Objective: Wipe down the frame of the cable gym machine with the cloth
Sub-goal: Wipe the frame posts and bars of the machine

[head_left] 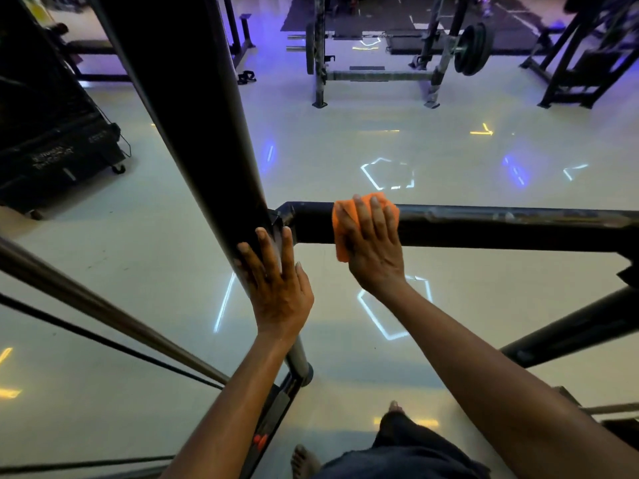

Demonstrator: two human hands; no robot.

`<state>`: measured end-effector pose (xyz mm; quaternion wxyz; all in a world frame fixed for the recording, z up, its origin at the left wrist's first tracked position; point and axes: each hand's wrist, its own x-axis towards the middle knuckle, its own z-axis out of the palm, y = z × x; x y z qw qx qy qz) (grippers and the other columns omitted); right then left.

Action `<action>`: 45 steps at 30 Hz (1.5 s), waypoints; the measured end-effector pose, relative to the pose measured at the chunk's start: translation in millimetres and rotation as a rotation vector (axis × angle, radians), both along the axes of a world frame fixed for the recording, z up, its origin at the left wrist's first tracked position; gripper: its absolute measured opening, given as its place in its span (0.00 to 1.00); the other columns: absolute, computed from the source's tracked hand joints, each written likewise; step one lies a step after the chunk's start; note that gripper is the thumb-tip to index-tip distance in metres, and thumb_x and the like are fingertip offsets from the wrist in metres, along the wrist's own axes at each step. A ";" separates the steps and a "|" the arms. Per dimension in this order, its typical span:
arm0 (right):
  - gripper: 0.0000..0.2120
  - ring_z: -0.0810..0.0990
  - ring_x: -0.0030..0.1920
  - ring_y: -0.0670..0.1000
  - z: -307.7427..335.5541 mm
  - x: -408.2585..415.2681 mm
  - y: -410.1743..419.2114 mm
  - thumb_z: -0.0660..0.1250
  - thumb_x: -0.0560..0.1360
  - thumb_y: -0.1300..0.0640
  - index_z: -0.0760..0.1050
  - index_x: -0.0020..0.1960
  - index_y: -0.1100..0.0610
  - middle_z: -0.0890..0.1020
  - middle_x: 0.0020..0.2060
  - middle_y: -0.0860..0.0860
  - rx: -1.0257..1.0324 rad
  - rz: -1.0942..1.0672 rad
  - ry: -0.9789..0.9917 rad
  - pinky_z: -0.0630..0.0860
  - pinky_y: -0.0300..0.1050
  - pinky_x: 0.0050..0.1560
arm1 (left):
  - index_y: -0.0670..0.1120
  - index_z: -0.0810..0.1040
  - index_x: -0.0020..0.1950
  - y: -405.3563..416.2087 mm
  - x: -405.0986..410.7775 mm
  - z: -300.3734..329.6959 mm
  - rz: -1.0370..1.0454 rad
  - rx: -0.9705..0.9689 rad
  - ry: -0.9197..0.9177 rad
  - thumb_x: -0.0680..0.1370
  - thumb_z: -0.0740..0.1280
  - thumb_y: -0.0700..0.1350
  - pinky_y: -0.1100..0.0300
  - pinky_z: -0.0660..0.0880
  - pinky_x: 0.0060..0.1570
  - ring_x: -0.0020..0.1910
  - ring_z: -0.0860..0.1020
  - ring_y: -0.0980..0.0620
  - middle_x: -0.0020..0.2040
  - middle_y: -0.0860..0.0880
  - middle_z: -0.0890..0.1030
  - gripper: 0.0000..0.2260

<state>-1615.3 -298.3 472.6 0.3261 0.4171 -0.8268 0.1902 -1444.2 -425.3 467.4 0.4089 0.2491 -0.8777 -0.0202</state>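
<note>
The black frame of the cable machine fills the view: a thick upright post point(193, 108) and a horizontal crossbar point(501, 226) that joins it near the centre. An orange cloth point(342, 219) is draped over the crossbar just right of the joint. My right hand point(375, 243) presses flat on the cloth with straight fingers. My left hand point(276, 285) rests with straight fingers against the upright post just below the joint, holding nothing.
A thin cable point(103, 340) and a chrome guide rod point(103, 305) run diagonally at the lower left. A lower frame bar point(570, 330) angles in from the right. A squat rack point(380, 74) with a weight plate point(472, 48) stands further back on the glossy floor. My bare feet show at the bottom.
</note>
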 end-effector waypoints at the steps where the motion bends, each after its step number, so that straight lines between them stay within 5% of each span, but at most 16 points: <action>1: 0.26 0.61 0.84 0.70 -1.8 -1.2 10.7 0.47 0.89 0.52 0.68 0.84 0.57 0.68 0.82 0.62 0.006 -0.019 -0.023 0.62 0.73 0.80 | 0.45 0.46 0.88 6.8 -0.3 -4.4 -0.051 -0.004 -0.018 0.83 0.68 0.43 0.35 0.41 0.83 0.87 0.39 0.38 0.88 0.43 0.40 0.41; 5: 0.26 0.56 0.86 0.68 4.8 6.8 -8.4 0.54 0.89 0.50 0.66 0.85 0.57 0.65 0.84 0.61 -0.008 -0.083 -0.081 0.54 0.72 0.83 | 0.41 0.55 0.86 20.9 -19.3 1.9 -0.236 0.068 0.019 0.83 0.69 0.40 0.40 0.49 0.85 0.87 0.54 0.40 0.86 0.41 0.60 0.36; 9: 0.26 0.60 0.85 0.67 8.7 6.6 -33.1 0.60 0.88 0.47 0.68 0.84 0.57 0.65 0.84 0.60 0.029 -0.014 -0.061 0.55 0.70 0.83 | 0.38 0.66 0.82 2.8 -58.2 25.2 -0.260 0.213 0.053 0.86 0.63 0.40 0.40 0.60 0.82 0.82 0.65 0.40 0.80 0.39 0.69 0.23; 12: 0.25 0.65 0.83 0.67 2.1 -13.1 1.7 0.58 0.89 0.50 0.69 0.83 0.56 0.68 0.82 0.61 0.009 -0.020 -0.008 0.59 0.69 0.83 | 0.39 0.71 0.77 -14.8 -88.2 32.9 -0.265 0.249 -0.069 0.86 0.60 0.42 0.42 0.58 0.82 0.80 0.68 0.39 0.75 0.39 0.75 0.19; 15: 0.25 0.64 0.83 0.67 -3.5 -26.6 48.2 0.51 0.88 0.52 0.69 0.83 0.56 0.70 0.81 0.61 -0.028 -0.067 -0.010 0.60 0.71 0.81 | 0.44 0.69 0.79 -28.6 -101.5 27.4 -0.274 0.139 -0.251 0.88 0.54 0.47 0.43 0.53 0.84 0.82 0.64 0.41 0.76 0.45 0.74 0.20; 19: 0.26 0.59 0.85 0.67 -2.2 -19.8 30.5 0.58 0.89 0.49 0.67 0.84 0.56 0.67 0.83 0.59 -0.043 -0.145 -0.103 0.53 0.71 0.84 | 0.48 0.66 0.82 -31.5 -100.7 22.7 -0.270 0.037 -0.323 0.89 0.52 0.52 0.40 0.55 0.83 0.82 0.63 0.40 0.78 0.47 0.71 0.22; 23: 0.26 0.63 0.83 0.67 2.3 -8.1 -14.2 0.60 0.88 0.47 0.69 0.83 0.56 0.69 0.81 0.60 -0.019 -0.101 -0.110 0.55 0.69 0.84 | 0.47 0.66 0.82 -32.3 -100.7 24.5 -0.267 0.033 -0.327 0.88 0.52 0.51 0.40 0.55 0.82 0.81 0.64 0.40 0.78 0.46 0.72 0.22; 27: 0.24 0.69 0.80 0.66 -4.1 -29.3 27.3 0.64 0.87 0.48 0.73 0.81 0.53 0.74 0.78 0.58 -0.031 -0.062 0.030 0.60 0.67 0.83 | 0.47 0.66 0.82 -33.6 -97.4 24.8 -0.293 0.043 -0.325 0.88 0.53 0.49 0.41 0.56 0.82 0.79 0.67 0.40 0.77 0.47 0.72 0.22; 34: 0.28 0.53 0.86 0.69 -11.1 -17.4 29.4 0.62 0.86 0.52 0.62 0.85 0.54 0.62 0.84 0.60 -0.083 -0.269 -0.112 0.49 0.74 0.83 | 0.47 0.68 0.80 -32.1 -98.7 26.5 -0.304 0.095 -0.323 0.88 0.56 0.47 0.41 0.56 0.82 0.77 0.68 0.41 0.76 0.46 0.73 0.20; 40: 0.29 0.60 0.85 0.65 -8.2 -10.4 13.1 0.61 0.88 0.46 0.63 0.86 0.54 0.67 0.83 0.59 -0.024 -0.110 -0.020 0.56 0.70 0.83 | 0.47 0.68 0.81 -35.5 -98.1 26.8 -0.313 0.082 -0.346 0.88 0.57 0.47 0.42 0.54 0.82 0.78 0.67 0.40 0.76 0.45 0.72 0.21; 45: 0.27 0.57 0.86 0.64 -3.9 -31.6 56.7 0.57 0.89 0.47 0.62 0.86 0.53 0.65 0.84 0.57 -0.073 -0.299 -0.113 0.56 0.72 0.81 | 0.50 0.68 0.81 -33.7 -98.3 26.8 -0.307 0.081 -0.333 0.88 0.58 0.50 0.41 0.52 0.83 0.78 0.67 0.41 0.76 0.46 0.72 0.21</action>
